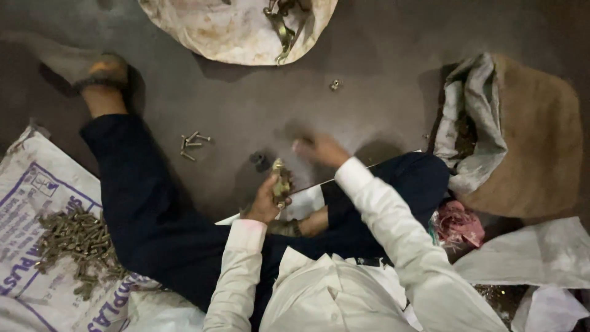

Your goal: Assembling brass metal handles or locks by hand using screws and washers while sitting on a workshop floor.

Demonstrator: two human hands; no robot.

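Observation:
I sit on a dark floor with my legs out in dark trousers. My left hand [265, 200] is closed around a brass-coloured metal clamp part [281, 181], held upright in front of me. My right hand [321, 149] reaches forward past it, just above the floor; it is blurred and its fingers look spread, with nothing visible in it. A small dark nut or piece [259, 160] lies on the floor just left of the clamp part.
A pile of bolts [77, 241] lies on a white printed sack [31, 184] at left. Loose bolts [192, 144] lie on the floor. A round sack [233, 31] with metal straps is at top. An open burlap sack [528, 135] stands right, a pink bag [458, 222] beside it.

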